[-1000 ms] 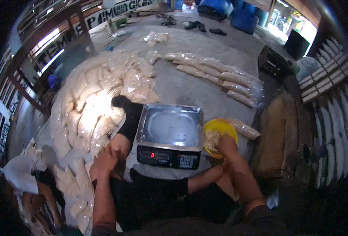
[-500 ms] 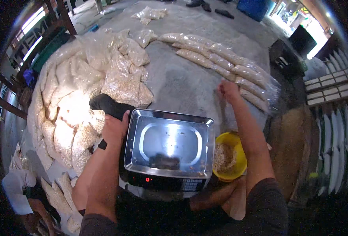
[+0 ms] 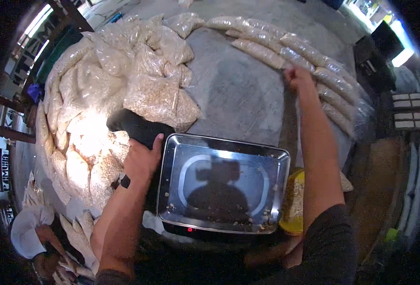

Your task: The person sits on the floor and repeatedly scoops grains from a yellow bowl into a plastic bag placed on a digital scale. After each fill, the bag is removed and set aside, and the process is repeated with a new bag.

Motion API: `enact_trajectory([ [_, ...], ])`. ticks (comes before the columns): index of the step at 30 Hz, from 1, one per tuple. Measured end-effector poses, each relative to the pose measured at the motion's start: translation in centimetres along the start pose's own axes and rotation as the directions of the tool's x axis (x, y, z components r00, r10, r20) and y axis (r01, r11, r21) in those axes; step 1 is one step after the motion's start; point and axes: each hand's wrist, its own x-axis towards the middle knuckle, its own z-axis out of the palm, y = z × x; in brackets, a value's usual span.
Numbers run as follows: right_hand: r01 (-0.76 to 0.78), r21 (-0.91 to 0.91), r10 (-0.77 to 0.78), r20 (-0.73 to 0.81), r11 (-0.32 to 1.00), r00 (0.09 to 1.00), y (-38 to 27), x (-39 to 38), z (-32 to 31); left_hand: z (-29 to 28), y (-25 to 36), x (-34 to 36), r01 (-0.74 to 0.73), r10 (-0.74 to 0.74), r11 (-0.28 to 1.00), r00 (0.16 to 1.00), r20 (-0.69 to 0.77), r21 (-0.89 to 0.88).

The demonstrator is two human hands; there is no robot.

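My left hand [image 3: 143, 159] rests beside the scale’s left edge, thumb apart and fingers partly hidden, near my black-covered foot [image 3: 138, 128]. My right hand [image 3: 297, 76] is raised near the row of long clear bags [image 3: 333, 95], fingers curled; their contents, if any, cannot be made out. The steel tray [image 3: 224, 185] of the digital scale [image 3: 190, 230] holds only small flakes and reflects a head shadow. A yellow bowl [image 3: 290, 221] of pale pieces sits at its right, partly behind my right arm.
A large pile of filled clear bags [image 3: 100, 95] covers the left floor. A person in a white top [image 3: 29, 228] bends at lower left. Dark crates [image 3: 376, 52] stand at upper right, with wooden boards [image 3: 381, 166] and white stacked items [image 3: 407, 109] along the right.
My right hand has left the bowl and moved up and forward toward the row of bags. My left hand has shifted slightly forward. The view has tilted toward the tray.
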Motion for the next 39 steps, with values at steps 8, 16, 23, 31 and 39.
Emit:
enact_trajectory([
  [8,-0.204,0.439,0.106,0.237,0.875,0.966,-2.8,-16.1,-2.5,0.9,-1.6,-0.5,-0.126,0.133,0.980,0.990,0.038,-0.154],
  [16,0.553,0.042,-0.540,0.290,0.832,0.790,-25.2,-40.7,-2.8,-2.8,-14.3,-4.6,-0.444,0.474,0.878,0.859,0.195,-0.178],
  [23,0.461,0.148,-0.483,0.194,0.875,0.854,-24.2,-54.4,-2.9,-3.2,-22.6,-15.0,-0.558,0.558,0.829,0.830,-0.008,0.032],
  [31,0.365,0.381,-0.492,0.322,0.849,0.809,-15.1,-59.2,-4.6,-4.3,-24.7,-26.8,-0.524,0.537,0.823,0.843,-0.001,0.217],
  [39,0.305,-0.181,-0.266,0.210,0.935,0.941,5.8,-57.1,-8.9,-18.9,-18.1,-37.4,-0.480,0.957,0.289,0.155,0.244,-0.828],
])
